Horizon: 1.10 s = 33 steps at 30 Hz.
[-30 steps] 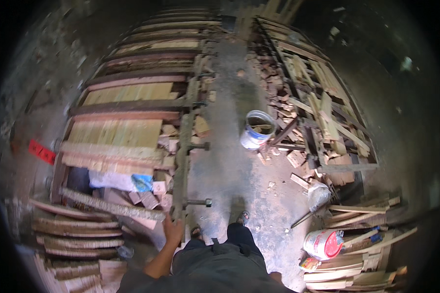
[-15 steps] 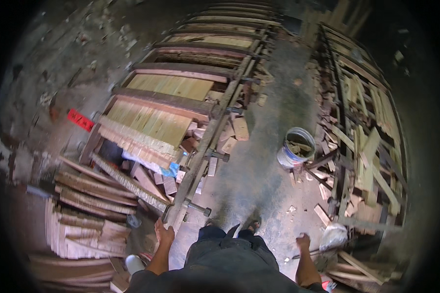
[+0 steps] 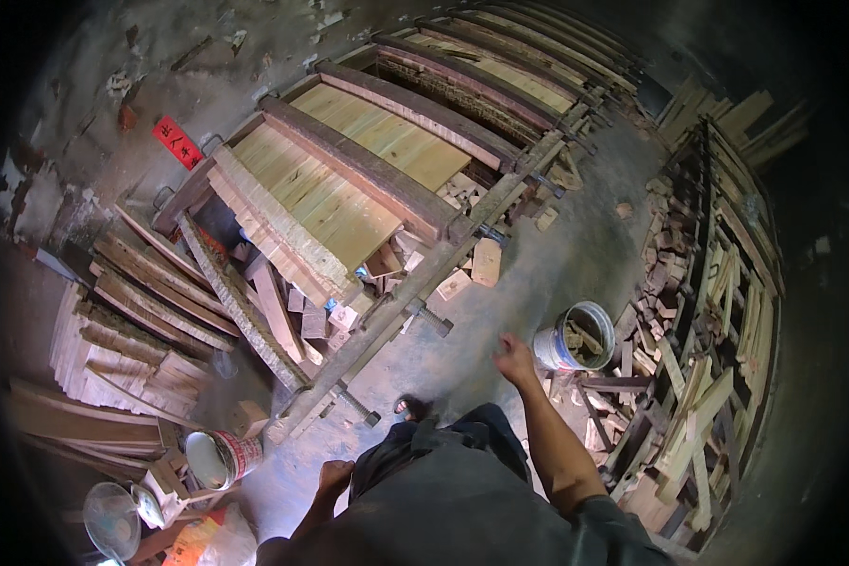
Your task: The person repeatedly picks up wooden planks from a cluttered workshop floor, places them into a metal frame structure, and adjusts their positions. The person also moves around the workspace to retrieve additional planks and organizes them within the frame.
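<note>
My right hand [image 3: 513, 359] is held out over the floor, just left of a bucket [image 3: 575, 339] of wood scraps. Its fingers are loosely bent and a little apart, with nothing in them. Low beside my body, my left hand [image 3: 335, 474] is curled closed, and no object shows in it. Ahead on the left runs a long clamping rack with a rail [image 3: 377, 325] and screw clamps [image 3: 357, 407]. Pale glued boards [image 3: 316, 174] lie across it between dark crossbars [image 3: 349, 162]. Neither hand touches the rack.
Curved wooden pieces [image 3: 160, 292] are stacked at the left. A white bucket [image 3: 219, 459] stands at the lower left near a clear plastic bowl [image 3: 112, 519]. On the right, a second rack holds loose wood strips [image 3: 693, 429]. Small offcuts [image 3: 486, 261] lie along the rail.
The view has turned and moved ahead along the rack. My left hand has come away from the rail's near end to my side. My right hand has risen forward, close to the scrap bucket.
</note>
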{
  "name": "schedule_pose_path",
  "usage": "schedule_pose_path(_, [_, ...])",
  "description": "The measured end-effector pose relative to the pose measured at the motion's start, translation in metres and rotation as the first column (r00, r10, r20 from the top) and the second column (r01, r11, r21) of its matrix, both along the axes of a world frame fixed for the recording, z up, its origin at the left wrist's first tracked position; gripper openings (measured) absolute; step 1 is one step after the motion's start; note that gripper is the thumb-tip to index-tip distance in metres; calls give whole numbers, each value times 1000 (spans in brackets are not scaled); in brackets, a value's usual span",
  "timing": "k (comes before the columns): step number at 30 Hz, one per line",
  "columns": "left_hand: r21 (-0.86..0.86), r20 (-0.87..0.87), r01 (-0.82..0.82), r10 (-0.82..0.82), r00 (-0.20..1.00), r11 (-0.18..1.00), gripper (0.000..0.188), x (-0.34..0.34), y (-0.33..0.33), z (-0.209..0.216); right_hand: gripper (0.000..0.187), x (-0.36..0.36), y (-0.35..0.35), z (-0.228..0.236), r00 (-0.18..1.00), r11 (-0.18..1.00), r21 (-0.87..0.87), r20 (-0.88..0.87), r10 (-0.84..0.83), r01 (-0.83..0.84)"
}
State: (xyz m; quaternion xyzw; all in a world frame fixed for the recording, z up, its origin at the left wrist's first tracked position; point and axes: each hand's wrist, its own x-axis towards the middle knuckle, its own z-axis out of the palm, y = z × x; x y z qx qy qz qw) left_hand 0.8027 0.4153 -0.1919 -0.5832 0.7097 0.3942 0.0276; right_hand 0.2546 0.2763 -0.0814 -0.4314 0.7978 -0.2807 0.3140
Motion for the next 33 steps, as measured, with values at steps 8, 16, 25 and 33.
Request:
schedule_pose_path(8, [-48,174,-670,667,725,741,31,-81,9,80,67,-51,-223,30,919,945,-258,-383,90,-200])
schedule_pose_path(16, [-313,135,-448,506,852,838,10,-233,196,95,58,-16,-310,15,863,933,20,-375,339,-358])
schedule_pose_path(25, [86,91,-943,940,329,322,35,-362,198,116,58,-44,-302,29,765,897,32,-510,394,-441])
schedule_pose_path(33, [154,-39,-988,999,-8,-1,54,-372,171,70,66,-105,-208,37,773,888,172,-442,456,-426])
